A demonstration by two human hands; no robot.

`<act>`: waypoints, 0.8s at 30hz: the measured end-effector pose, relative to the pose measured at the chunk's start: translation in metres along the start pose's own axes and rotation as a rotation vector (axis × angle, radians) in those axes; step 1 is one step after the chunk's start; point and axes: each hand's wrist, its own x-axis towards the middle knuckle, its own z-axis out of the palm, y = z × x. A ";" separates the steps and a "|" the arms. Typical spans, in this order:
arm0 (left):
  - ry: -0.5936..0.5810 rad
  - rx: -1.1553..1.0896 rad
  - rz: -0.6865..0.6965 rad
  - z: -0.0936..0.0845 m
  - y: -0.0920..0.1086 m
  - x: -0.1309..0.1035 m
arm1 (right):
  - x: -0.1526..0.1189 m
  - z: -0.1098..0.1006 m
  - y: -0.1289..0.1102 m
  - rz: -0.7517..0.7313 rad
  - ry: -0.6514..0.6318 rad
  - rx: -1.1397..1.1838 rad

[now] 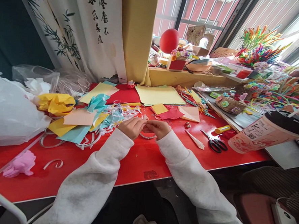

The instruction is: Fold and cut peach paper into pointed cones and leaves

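My left hand [131, 127] and my right hand [159, 128] meet over the middle of the red table [141, 162]. Their fingers are pinched together around something small and pale, mostly hidden by the fingertips. Just below and behind the fingers lies a round ring [148, 137], partly covered by the hands. To the left are curled paper strips [114, 115] and crumpled blue paper [98, 102]. Right of my right hand lie a folded pale paper piece [194, 139] and black-handled scissors [217, 145].
A large cup with a straw [262, 132] leans at the right by a yellow glue stick [223, 129]. Yellow paper sheets [158, 95] lie at the back. On the left are a white plastic bag [12, 113] and pink crumpled paper [21, 165].
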 end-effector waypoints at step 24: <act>-0.062 -0.095 -0.071 0.007 -0.003 -0.008 | 0.001 0.002 0.008 -0.083 0.068 -0.206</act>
